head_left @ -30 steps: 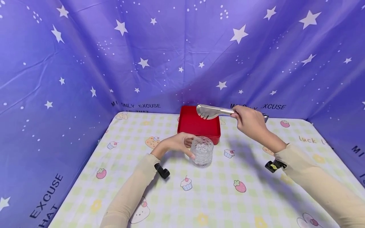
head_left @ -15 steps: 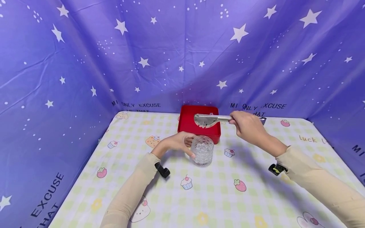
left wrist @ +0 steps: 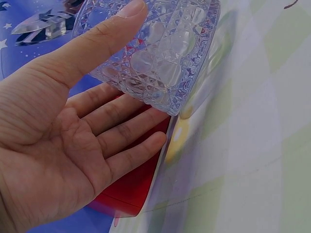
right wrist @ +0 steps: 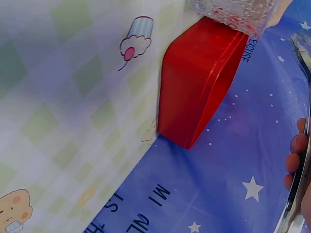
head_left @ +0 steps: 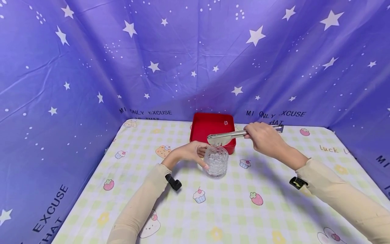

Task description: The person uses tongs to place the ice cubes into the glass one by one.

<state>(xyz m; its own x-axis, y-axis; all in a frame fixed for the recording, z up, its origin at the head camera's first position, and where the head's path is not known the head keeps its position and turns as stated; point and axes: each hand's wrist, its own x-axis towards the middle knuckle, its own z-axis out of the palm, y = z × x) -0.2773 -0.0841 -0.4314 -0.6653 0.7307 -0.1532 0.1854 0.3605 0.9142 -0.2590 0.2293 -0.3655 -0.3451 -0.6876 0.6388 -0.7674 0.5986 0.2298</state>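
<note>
A clear glass (head_left: pixel 215 162) with a cut pattern stands on the tablecloth. My left hand (head_left: pixel 190 153) holds it from the left, thumb on the near side, fingers at the far side; the left wrist view shows the thumb lying on the patterned wall of the glass (left wrist: pixel 160 53). Clear rounded lumps show through the glass. My right hand (head_left: pixel 264 139) grips metal tongs (head_left: pixel 226 136) by the middle. Their broad tips are just above the glass's rim. Whether anything is between the tips I cannot tell. Behind the glass is a red box (head_left: pixel 205 127).
A small clear piece (head_left: pixel 225 122) lies in the back right of the red box. Beneath everything is a checked tablecloth (head_left: pixel 237 217) with printed cartoons. A blue star-patterned curtain (head_left: pixel 170 51) rises behind the table and at both sides.
My right hand has lowered the tongs from above the red box toward me, down to the glass's rim. The small clear piece in the box has come into view. My left hand has stayed put.
</note>
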